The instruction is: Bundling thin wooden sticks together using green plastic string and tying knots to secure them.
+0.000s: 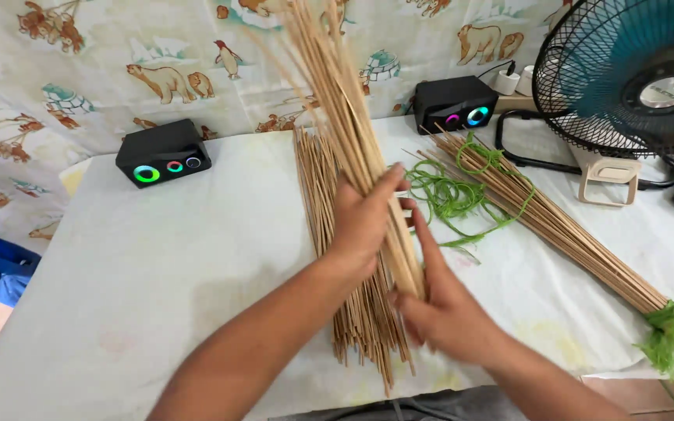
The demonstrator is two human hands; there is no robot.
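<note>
across the whole frame lies a table [118, 296] under a pale cloth, backed at the top by a wall hanging [79, 54] printed with bears, penguins and igloos. at the upper right stands a black-caged fan [626, 78] with teal blades on a beige foot. in the middle of the frame a held bundle of thin tan sticks [337, 101] rises steeply toward the top edge, tilted left. the left hand [364, 222] is wrapped around it from the left, fingers closed on the sticks; the right hand [442, 312] clasps the bundle's lower end from the right, its index finger stretched up along the sticks. beneath both hands a loose pile of the same sticks [352, 312] lies flat on the cloth, running from centre to the lower edge. to the right, a tied bundle [579, 242] lies slantwise toward the lower right corner, bound with green yarn at its far end. a loose tangle of green yarn [450, 195] rests between the two, right of centre. two small black boxy speakers with glowing coloured rings sit at the table's back: one at upper left [163, 152], one at upper centre [454, 103].
</note>
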